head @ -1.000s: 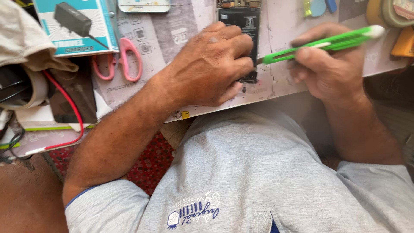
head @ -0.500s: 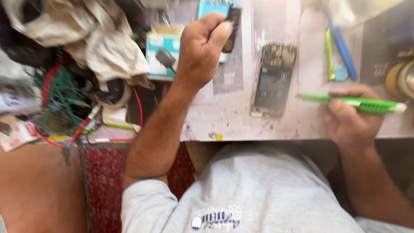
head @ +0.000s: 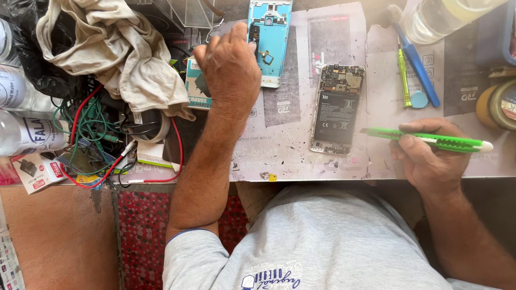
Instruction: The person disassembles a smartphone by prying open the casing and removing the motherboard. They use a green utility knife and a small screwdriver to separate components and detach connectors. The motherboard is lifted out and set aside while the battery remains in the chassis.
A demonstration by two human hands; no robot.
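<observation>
Head view: left hand (head: 231, 70) pinches a small part at the blue frame (head: 271, 40); right hand (head: 430, 156) grips a green tool (head: 430, 139). Opened phone (head: 337, 110) probably needs prying next.

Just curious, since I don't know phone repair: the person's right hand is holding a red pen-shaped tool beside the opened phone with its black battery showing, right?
Not quite: the pen-shaped tool is bright green, not red. The head view shows the right hand holding it beside the opened phone with its black battery showing.
</observation>
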